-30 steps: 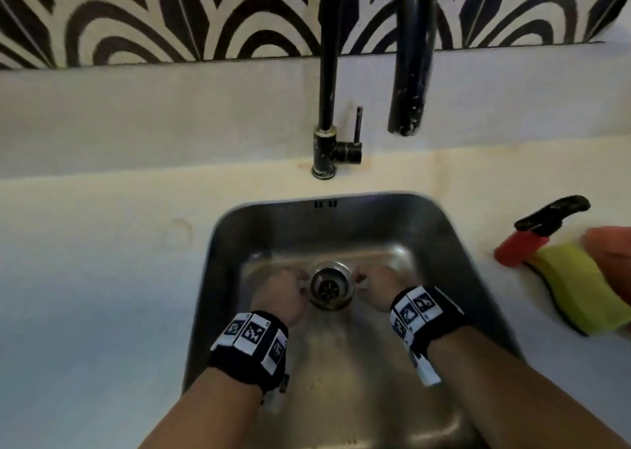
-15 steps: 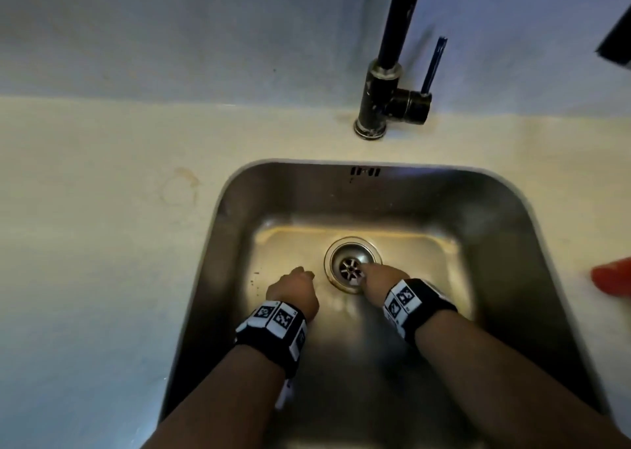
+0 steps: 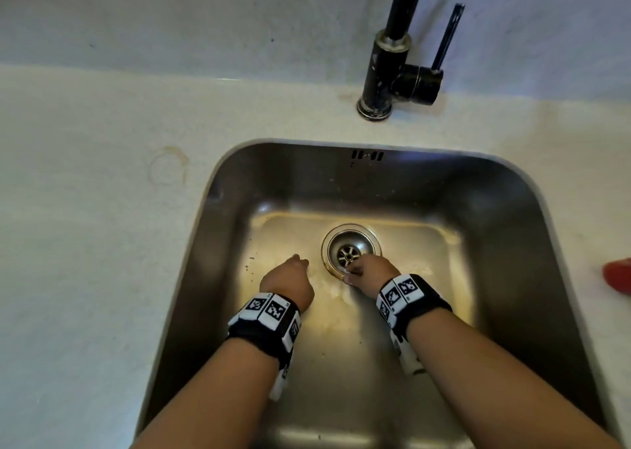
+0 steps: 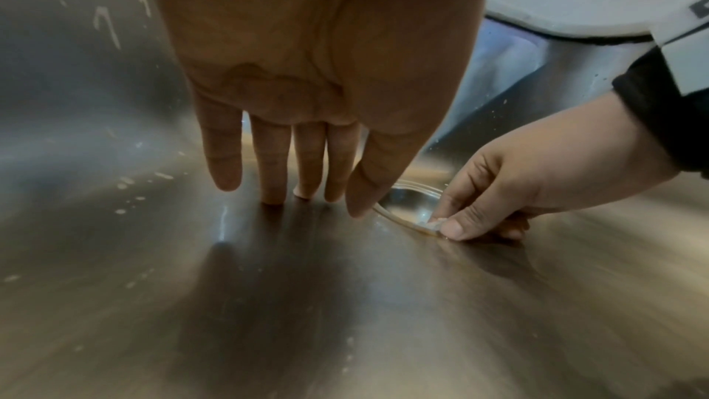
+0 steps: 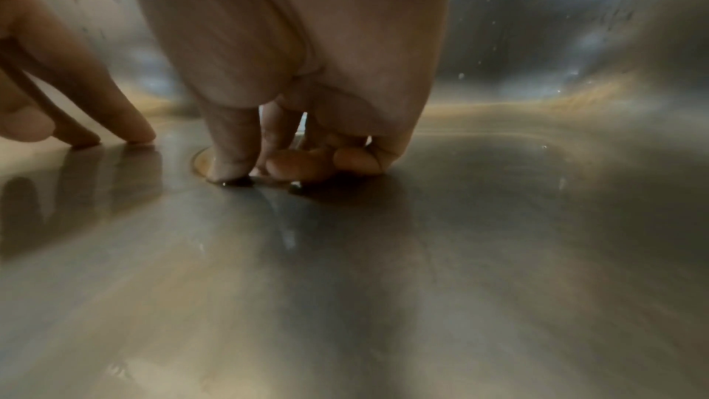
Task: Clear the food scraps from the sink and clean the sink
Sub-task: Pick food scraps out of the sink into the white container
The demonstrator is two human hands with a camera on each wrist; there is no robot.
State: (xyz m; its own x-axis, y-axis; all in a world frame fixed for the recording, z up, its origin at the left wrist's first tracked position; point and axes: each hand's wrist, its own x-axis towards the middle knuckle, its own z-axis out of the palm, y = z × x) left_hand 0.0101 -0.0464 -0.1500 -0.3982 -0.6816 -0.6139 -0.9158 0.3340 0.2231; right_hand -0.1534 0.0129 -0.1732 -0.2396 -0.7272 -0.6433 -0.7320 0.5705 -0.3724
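Observation:
The steel sink (image 3: 218, 192) has a round drain (image 3: 350, 249) in the middle of its floor. My right hand (image 3: 370, 274) sits at the drain's near rim and pinches a small pale food scrap (image 4: 431, 225) between thumb and forefinger. My left hand (image 3: 290, 278) is just left of the drain with straight fingers (image 4: 272, 175) touching the sink floor (image 4: 345, 299) and holding nothing. In the right wrist view my right hand (image 5: 268, 169) has its other fingers curled under at the drain rim. Small pale specks (image 3: 251, 264) dot the floor left of my left hand.
A black faucet (image 3: 386, 69) with a side lever stands on the counter behind the sink. A brown ring stain (image 3: 169, 167) marks the pale counter to the left. A red object (image 3: 618, 276) shows at the right edge, mostly cut off.
The view has tilted down and shifted left, so the sponge and brush left the frame. Both hands have pulled back from either side of the drain to its near rim.

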